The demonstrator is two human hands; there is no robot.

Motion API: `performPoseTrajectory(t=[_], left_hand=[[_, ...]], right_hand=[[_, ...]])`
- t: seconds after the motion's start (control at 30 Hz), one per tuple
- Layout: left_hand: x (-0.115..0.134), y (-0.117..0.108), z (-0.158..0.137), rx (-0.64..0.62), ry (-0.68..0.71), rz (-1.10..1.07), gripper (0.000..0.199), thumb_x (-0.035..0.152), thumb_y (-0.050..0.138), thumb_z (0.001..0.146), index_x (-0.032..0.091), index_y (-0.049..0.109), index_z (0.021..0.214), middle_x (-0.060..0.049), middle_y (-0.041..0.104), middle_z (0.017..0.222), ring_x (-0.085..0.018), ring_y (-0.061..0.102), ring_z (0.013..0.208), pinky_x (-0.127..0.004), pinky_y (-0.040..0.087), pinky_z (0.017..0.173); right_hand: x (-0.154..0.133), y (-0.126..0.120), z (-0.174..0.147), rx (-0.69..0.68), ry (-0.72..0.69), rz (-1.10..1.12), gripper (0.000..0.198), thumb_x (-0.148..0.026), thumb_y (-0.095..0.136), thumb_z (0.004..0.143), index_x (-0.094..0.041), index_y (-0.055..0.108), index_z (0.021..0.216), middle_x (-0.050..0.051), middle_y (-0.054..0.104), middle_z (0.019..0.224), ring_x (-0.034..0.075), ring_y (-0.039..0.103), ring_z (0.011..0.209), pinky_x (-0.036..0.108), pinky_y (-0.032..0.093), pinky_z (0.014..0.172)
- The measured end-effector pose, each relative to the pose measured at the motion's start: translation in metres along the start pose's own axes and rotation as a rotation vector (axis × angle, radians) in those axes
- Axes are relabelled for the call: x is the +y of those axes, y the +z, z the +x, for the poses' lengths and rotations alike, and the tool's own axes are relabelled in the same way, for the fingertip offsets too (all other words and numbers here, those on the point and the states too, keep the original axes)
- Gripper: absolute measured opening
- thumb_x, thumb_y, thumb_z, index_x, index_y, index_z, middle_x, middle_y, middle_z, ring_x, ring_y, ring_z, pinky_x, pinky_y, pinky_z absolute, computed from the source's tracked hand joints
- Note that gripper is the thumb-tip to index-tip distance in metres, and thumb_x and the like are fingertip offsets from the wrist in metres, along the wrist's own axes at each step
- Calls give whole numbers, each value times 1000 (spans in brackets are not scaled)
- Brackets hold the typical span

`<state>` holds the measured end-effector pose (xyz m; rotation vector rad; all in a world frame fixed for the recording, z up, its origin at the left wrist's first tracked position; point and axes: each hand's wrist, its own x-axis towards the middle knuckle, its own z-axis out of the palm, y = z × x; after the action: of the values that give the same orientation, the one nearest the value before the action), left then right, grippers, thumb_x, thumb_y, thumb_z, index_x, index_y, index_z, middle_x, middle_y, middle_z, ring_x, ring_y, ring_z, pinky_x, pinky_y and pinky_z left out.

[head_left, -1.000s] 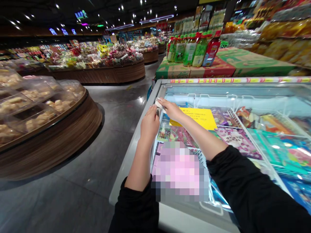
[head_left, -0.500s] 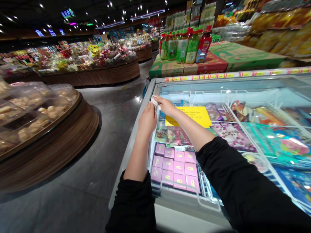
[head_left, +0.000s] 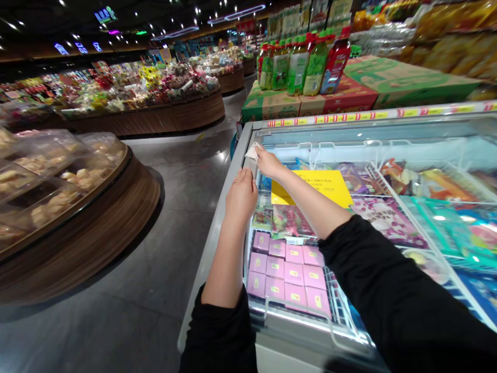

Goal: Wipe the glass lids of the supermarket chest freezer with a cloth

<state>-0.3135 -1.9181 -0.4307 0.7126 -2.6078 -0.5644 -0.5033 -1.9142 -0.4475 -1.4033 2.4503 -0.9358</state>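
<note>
In the right grip (head_left: 269, 162), crumpled white wipe (head_left: 252, 151)

White wipe (head_left: 252, 152): soft, matt; cloth or paper, cannot be determined. Freezer rim (head_left: 209, 248): grey, smooth, low sheen, metal or plastic not distinguishable. Yellow notice (head_left: 334, 187): flat, paper-like. Pink boxes (head_left: 294, 273): smooth card in appearance. Bottles (head_left: 297, 70): glossy plastic in appearance. Curved counter (head_left: 77, 233): wood-grain finish, dark glossy edge. Floor (head_left: 178, 189): smooth, polished, reflecting lights. Sleeves (head_left: 221, 331): black matt cloth, creased.
</note>
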Motion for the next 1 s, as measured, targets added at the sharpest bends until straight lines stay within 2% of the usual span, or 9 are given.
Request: performPoseTrajectory(t=[0.13,0.23,0.33,0.43,0.53,0.67,0.83,0.9,1.0], left_hand=[[-6,3,0,-2,30,-34,49,14,44,106,7,53,153,-19,50,163,-27,40,158,-42,33,132],[-2,1,-1,-11,17,-43,49,13,45,106,11,52,154,-16,49,164,-27,40,158,-44,34,132],[7,-6,-3,-44,8,-36,47,9,44,105,6,55,151,-19,50,163,-28,39,158,-43,33,132],[14,-12,-4,-66,6,-28,47,5,43,105,2,55,150,-21,50,163,-27,39,159,-41,32,132],[17,-13,-4,-67,-27,-4,50,5,45,104,4,52,154,-20,48,164,-26,39,158,-39,30,133],[15,-11,-4,-61,-27,10,50,6,44,105,6,53,154,-18,48,165,-25,40,158,-39,31,133],[7,-6,-4,-33,4,-6,50,9,44,105,11,56,153,-16,49,164,-24,41,157,-41,34,131],[5,-5,-4,-28,17,-14,50,10,45,105,11,56,153,-16,49,164,-24,41,157,-41,34,131],[4,-5,-3,-24,5,-34,49,11,47,105,12,57,153,-15,51,163,-24,42,157,-41,34,131]], right_hand=[[10,0,20,37,37,51,64,-12,48,97,-8,47,161,14,42,170,34,40,156,52,30,130],[16,8,-2,18,0,119,63,-12,44,98,-12,49,161,11,46,168,29,38,158,49,27,131],[18,15,-34,1,-99,202,64,-14,41,99,-16,47,162,6,43,169,24,34,159,46,23,132],[16,15,-42,-23,-112,199,62,-17,44,100,-17,50,161,7,44,168,26,36,158,46,24,132],[12,10,-25,-21,-72,145,62,-17,49,99,-11,50,160,12,46,167,29,40,157,46,27,132],[5,1,9,8,-19,65,69,-11,53,92,-3,46,160,17,39,171,34,41,155,47,29,131],[3,-3,28,6,47,43,70,-8,54,90,-4,47,160,17,36,172,38,41,155,52,31,130],[6,-1,18,15,2,74,68,-10,52,92,-10,50,160,12,42,170,35,43,155,52,33,130],[14,-2,-18,46,-159,101,66,-11,45,95,-21,50,161,4,49,167,28,43,155,49,34,129]])
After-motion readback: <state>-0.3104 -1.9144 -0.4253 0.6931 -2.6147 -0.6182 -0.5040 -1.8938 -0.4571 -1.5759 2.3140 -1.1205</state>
